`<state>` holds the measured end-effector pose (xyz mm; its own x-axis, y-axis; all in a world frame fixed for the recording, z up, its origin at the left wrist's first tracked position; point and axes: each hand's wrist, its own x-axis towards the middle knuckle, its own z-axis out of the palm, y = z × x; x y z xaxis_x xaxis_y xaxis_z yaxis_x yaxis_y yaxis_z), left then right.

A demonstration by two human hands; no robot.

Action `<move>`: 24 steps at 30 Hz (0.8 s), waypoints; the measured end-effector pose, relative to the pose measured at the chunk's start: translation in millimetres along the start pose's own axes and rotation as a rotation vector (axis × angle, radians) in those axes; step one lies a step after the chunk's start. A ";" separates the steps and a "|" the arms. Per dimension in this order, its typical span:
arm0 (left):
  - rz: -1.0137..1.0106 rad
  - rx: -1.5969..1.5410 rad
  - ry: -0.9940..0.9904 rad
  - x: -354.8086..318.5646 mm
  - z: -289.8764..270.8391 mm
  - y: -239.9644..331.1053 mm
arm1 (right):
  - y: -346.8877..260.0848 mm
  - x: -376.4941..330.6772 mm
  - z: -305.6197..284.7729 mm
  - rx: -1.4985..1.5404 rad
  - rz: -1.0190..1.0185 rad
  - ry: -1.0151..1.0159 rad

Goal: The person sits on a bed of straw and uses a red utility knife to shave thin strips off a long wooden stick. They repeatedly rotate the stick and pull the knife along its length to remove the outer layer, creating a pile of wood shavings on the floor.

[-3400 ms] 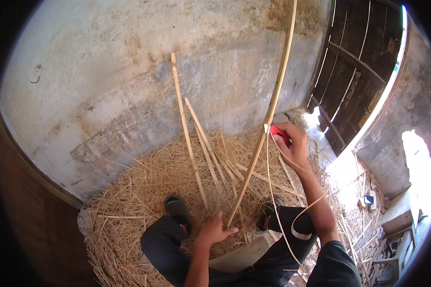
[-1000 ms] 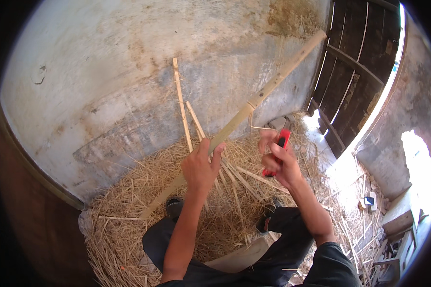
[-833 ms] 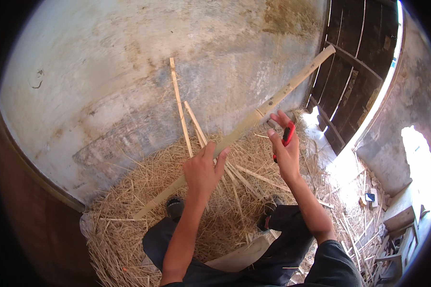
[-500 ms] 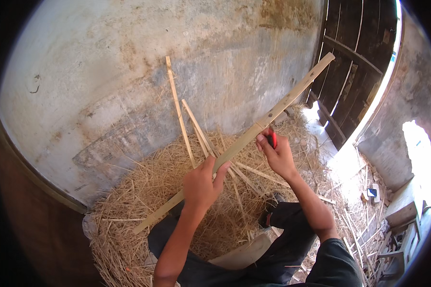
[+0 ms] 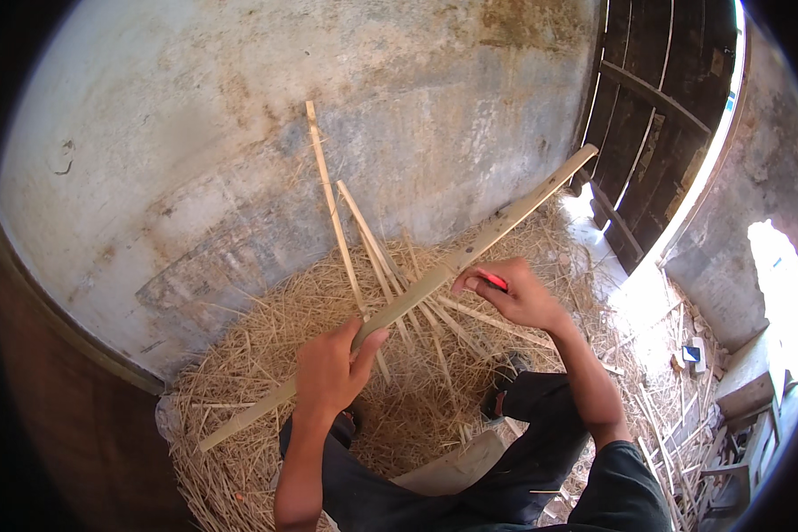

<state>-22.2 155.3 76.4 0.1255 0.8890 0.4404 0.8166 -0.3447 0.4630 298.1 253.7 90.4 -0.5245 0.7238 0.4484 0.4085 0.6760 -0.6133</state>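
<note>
A long split bamboo strip [image 5: 434, 277] slants across in front of me, its far end raised toward the upper right and its near end low at the left. Around its lower half my left hand [image 5: 330, 365] is closed, thumb along the near side. My right hand [image 5: 516, 294] is closed on a small red-handled tool [image 5: 492, 281], beside the strip's middle. The tool's working end is hidden, and I cannot tell if it touches the bamboo.
Several thin bamboo strips [image 5: 332, 208] lean on the stained wall [image 5: 213, 133]. Shavings [image 5: 248, 355] cover the floor around my feet. A dark slatted wooden door [image 5: 652, 115] stands at the upper right. A small white item [image 5: 693, 355] with a dark panel lies on the right.
The bamboo strip has slid down and to the left, its far end lower. Both hands have moved down-left, and my right hand has turned with the red-handled tool still in it.
</note>
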 end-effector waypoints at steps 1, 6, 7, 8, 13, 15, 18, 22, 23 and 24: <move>0.008 0.007 -0.017 -0.9 -4.3 -0.6 | -3.3 0.0 -3.9 0.013 0.040 -0.016; -0.182 -0.156 -0.234 -15.5 -17.9 -3.0 | 5.7 1.4 -18.9 0.114 0.036 0.088; -0.227 -0.204 -0.272 -19.4 -18.6 -3.4 | 8.6 1.2 -23.3 0.077 0.025 0.092; -0.233 -0.290 -0.278 -24.7 -18.0 -4.0 | 11.0 0.3 -26.2 0.014 0.023 0.115; -0.269 -0.651 -0.362 -52.0 -17.0 2.6 | -0.2 -2.6 -29.7 -0.115 0.056 0.196; -0.336 -0.714 -0.422 -60.7 -16.7 7.3 | -21.3 -4.5 -24.7 0.246 0.121 0.196; -0.408 -0.807 -0.504 -67.3 -18.5 16.6 | -35.2 -7.9 -10.9 0.554 0.153 0.206; -0.503 -0.933 -0.710 -71.3 -22.6 11.3 | -50.6 -11.7 -1.5 0.590 0.289 0.273; -0.474 -0.947 -0.725 -71.0 -24.0 13.1 | -50.6 -13.4 -0.2 0.569 0.328 0.272; -0.445 -0.961 -0.739 -70.0 -26.0 16.9 | -53.7 -15.4 2.0 0.563 0.334 0.285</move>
<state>-31.9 79.3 73.4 0.4807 0.8316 -0.2781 0.1769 0.2187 0.9596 282.8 206.0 115.1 -0.1917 0.9397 0.2833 0.0250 0.2932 -0.9557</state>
